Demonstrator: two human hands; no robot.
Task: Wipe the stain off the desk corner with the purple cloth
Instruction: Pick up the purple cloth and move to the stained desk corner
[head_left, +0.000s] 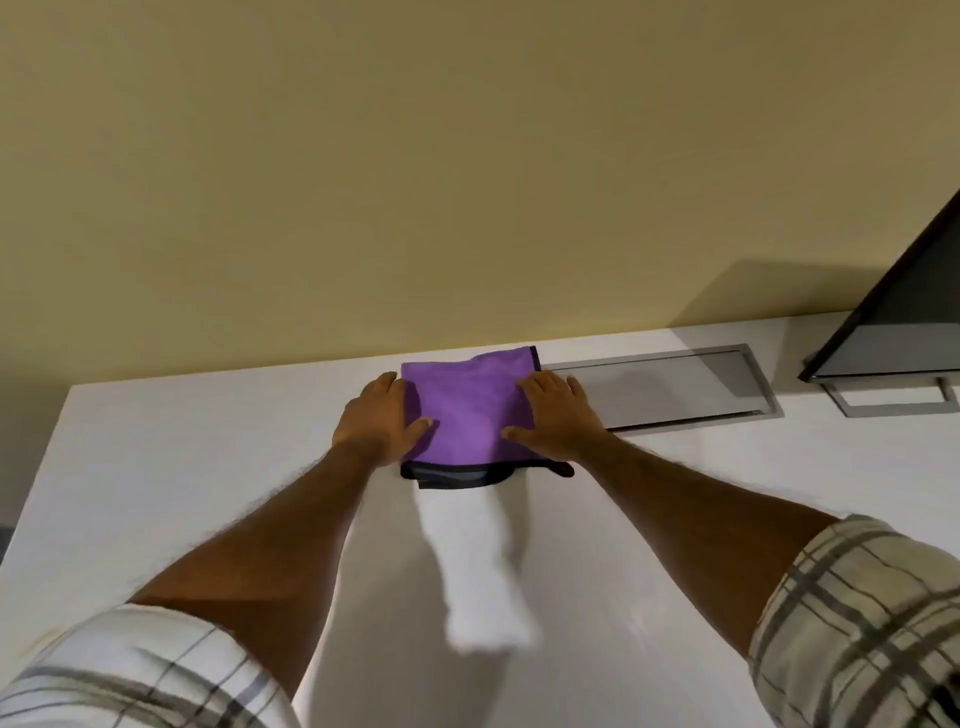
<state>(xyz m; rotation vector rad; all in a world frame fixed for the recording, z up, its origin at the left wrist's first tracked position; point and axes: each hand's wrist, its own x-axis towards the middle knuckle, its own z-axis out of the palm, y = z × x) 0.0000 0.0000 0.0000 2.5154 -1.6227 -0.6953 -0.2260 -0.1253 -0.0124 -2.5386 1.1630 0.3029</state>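
The purple cloth lies folded flat on the white desk, close to the back edge by the wall. It rests on top of a dark folded fabric that sticks out at its near edge. My left hand holds the cloth's left edge, thumb on top and fingers down the side. My right hand lies over the cloth's right edge, with its thumb on the purple surface and its fingers spread. The desk's left back corner shows no stain that I can make out.
A blurred white cloth-like strip runs from the dark fabric toward me. A grey recessed panel sits in the desk right of my right hand. A dark monitor on a grey stand fills the far right. A yellow wall backs the desk.
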